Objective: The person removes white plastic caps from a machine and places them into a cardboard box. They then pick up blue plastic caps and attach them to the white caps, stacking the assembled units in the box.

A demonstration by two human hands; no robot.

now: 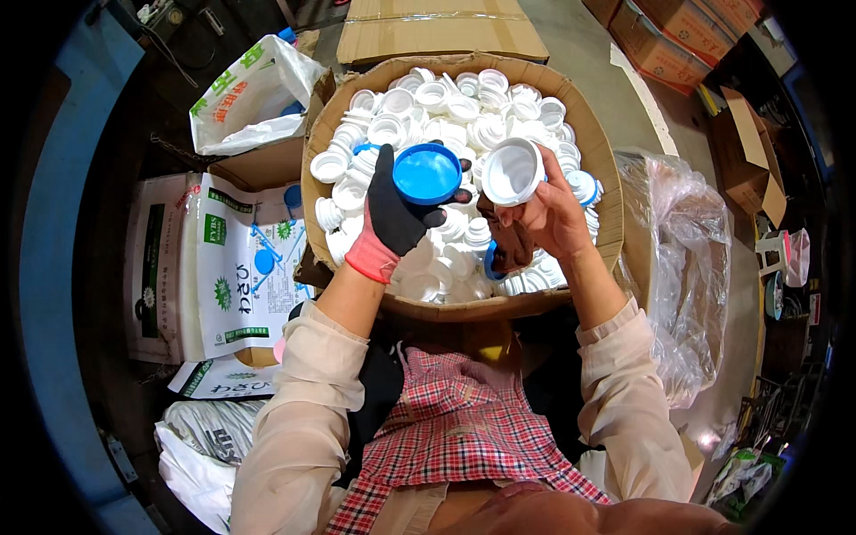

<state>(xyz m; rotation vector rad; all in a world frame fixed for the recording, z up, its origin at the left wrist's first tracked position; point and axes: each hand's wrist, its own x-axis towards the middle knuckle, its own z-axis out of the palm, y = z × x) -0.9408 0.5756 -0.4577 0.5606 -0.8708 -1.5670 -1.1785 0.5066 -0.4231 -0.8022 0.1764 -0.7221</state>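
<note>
My left hand (399, 209), in a black glove with a pink cuff, holds a round blue plastic lid (428, 173) with its face turned up. Between the thumb and fingers of my bare right hand (557, 209) is a white plastic cap (513, 172), cup-shaped, its hollow side toward me. The two pieces are apart, side by side. Below the white cap hangs a crumpled dark brown piece (511, 241); whether my right hand grips it, I cannot tell. Both hands are over a large cardboard box (606, 152) heaped with white plastic caps (397, 102).
A few blue pieces, including a blue-and-white cap (581, 187), lie among the white ones. At left stand a white plastic bag (254, 98) and a printed white sheet (236, 267) with blue parts on it. Clear plastic wrap (687, 267) bulges at right. Cartons (660, 45) are stacked far right.
</note>
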